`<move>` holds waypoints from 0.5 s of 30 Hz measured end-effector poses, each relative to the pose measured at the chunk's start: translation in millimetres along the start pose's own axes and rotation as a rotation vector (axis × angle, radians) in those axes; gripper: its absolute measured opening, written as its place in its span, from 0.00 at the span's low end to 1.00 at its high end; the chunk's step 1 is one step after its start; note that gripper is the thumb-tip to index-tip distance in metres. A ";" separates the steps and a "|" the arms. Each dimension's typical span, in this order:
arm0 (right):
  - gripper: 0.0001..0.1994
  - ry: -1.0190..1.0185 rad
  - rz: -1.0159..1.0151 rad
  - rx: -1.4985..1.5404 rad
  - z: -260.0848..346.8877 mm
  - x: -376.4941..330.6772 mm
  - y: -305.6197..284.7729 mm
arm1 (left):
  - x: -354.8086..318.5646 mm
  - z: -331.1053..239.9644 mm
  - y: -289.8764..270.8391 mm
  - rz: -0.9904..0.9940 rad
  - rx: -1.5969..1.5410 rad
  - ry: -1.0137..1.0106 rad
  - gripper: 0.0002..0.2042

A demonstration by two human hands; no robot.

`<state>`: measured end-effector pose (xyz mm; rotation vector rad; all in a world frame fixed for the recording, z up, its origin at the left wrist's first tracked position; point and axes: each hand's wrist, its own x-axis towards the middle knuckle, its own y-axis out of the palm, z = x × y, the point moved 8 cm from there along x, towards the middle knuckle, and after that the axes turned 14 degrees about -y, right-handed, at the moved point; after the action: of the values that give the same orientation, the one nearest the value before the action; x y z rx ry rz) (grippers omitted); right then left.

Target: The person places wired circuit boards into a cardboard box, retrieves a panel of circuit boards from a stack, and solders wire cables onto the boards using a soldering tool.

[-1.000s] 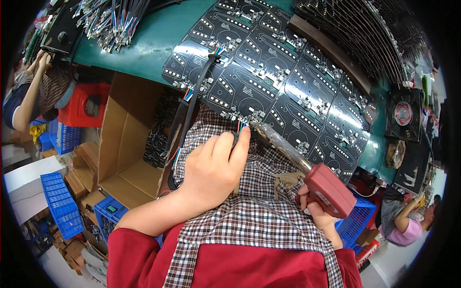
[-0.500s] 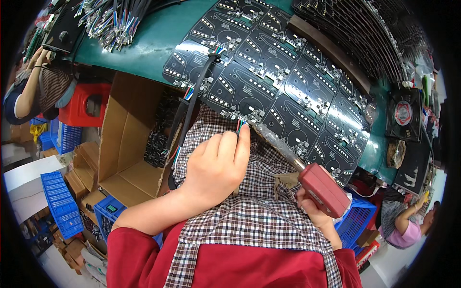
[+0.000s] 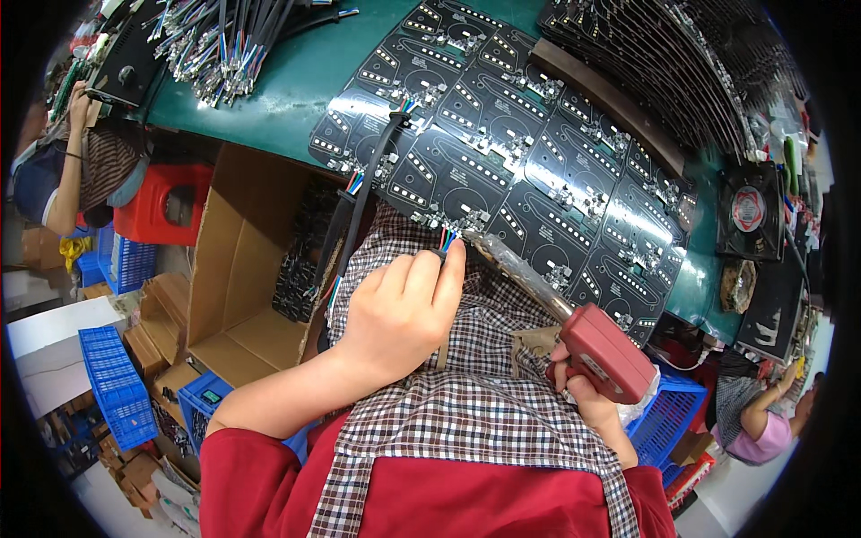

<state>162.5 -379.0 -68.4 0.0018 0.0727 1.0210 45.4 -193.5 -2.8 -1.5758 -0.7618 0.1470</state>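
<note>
A panel of black circuit boards [image 3: 543, 208] with rows of small white parts lies on the green table. My left hand [image 3: 392, 314] is closed on thin coloured wires [image 3: 448, 239], their tips at the panel's near edge; the rest of this cable is hidden under the hand. My right hand [image 3: 585, 399] is wrapped round the handle of a red soldering gun [image 3: 606, 352]. The gun's long metal nose points up and left, its tip close to the wire ends; whether it touches them I cannot tell. Black cables [image 3: 366, 179] hang from the panel's left side with their coloured wires at the boards.
Bundled cables [image 3: 229, 58] lie on the table's far left. A dark bar [image 3: 610, 103] rests across the panel, beside stacked boards [image 3: 659, 67]. A fan [image 3: 752, 211] stands at right. An open cardboard box [image 3: 238, 269] is below left. Other people sit at both sides.
The view has shifted slightly. More of the coloured wires shows above my left fingertips. The soldering gun stays nearly in place, its tip still by the wires.
</note>
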 end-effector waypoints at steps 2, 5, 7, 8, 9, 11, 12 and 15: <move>0.33 0.022 0.031 -0.068 -1.0 0.8 1.0 | 0.5 -1.3 0.2 0.014 0.020 0.003 0.21; 0.33 0.073 -0.024 0.092 -3.1 0.8 1.6 | 1.0 -3.6 0.0 0.013 0.051 0.010 0.21; 0.33 0.052 0.024 -0.018 -3.3 0.7 0.0 | 1.0 -6.2 1.9 0.035 0.080 0.034 0.17; 0.33 0.052 0.024 -0.019 -5.0 -1.0 -3.2 | 1.1 -6.1 2.0 0.034 0.080 0.034 0.17; 0.32 0.035 0.084 -0.159 -6.5 -3.6 -6.1 | 1.4 -5.6 2.3 0.029 0.070 0.027 0.19; 0.32 0.016 0.145 -0.296 -1.3 -0.5 -0.8 | 1.8 -5.5 3.4 0.024 0.063 0.021 0.21; 0.32 0.045 0.058 -0.159 6.9 7.3 6.1 | 1.7 -4.8 4.7 0.024 0.066 0.018 0.21; 0.35 0.066 -0.033 0.056 9.6 8.5 8.0 | 1.8 -2.7 2.9 0.012 0.057 0.010 0.21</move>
<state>160.7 -367.3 -59.0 0.0180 0.1614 0.9854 49.3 -194.7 -4.3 -1.5262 -0.7341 0.1680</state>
